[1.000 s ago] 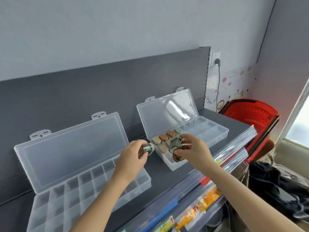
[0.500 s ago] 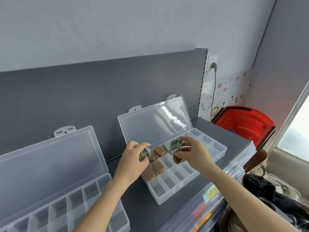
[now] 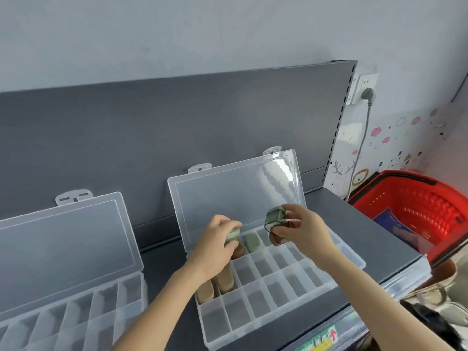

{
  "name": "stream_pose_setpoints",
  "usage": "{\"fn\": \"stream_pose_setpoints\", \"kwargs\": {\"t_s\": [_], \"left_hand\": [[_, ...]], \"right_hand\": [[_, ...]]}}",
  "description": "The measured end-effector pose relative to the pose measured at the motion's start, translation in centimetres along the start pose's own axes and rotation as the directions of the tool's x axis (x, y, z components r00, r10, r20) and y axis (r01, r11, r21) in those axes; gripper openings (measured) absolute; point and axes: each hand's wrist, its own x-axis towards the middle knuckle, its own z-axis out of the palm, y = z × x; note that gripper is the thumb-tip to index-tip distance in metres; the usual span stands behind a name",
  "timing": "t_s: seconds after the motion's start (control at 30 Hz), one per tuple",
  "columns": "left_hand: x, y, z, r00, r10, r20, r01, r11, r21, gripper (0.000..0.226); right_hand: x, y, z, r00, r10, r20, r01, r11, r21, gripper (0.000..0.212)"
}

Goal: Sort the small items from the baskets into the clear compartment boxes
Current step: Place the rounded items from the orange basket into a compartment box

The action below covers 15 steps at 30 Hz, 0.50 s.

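An open clear compartment box (image 3: 291,317) lies on the grey shelf, its lid leaning on the back panel. Brown items (image 3: 225,279) fill its left compartments and a green one (image 3: 252,243) sits in the back row. My left hand (image 3: 215,247) pinches a small pale green item (image 3: 232,235) over the box's back left corner. My right hand (image 3: 301,230) holds a dark translucent green case (image 3: 274,219) above the back row, with a brown item (image 3: 276,239) tucked under its fingers.
A second open clear box (image 3: 76,312) lies at the left, its compartments bare. A red basket (image 3: 425,206) stands beyond the shelf's right end. A plug and cable (image 3: 367,97) hang on the wall. A dark bag (image 3: 435,323) lies below right.
The view has swung right, so the box sits more central. My left hand shifted its green item toward the box's back left; my right hand lifted the dark green case higher.
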Motion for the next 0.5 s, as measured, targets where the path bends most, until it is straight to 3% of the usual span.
{"fn": "stream_pose_setpoints", "kwargs": {"t_s": [0.3,0.5], "left_hand": [[3.8,3.6,3.0,0.994,-0.081,-0.077,0.086,0.994,0.065,0.037],[5.0,4.9,5.2,0.987,-0.159,0.006,0.158,0.983,0.089,0.045]], "right_hand": [[4.7,2.6,-4.2,0.986,-0.052,0.16,0.044,0.998,0.055,0.044],[6.5,4.3,-5.0,0.968,-0.091,0.236,0.079,0.995,0.061,0.052]]}}
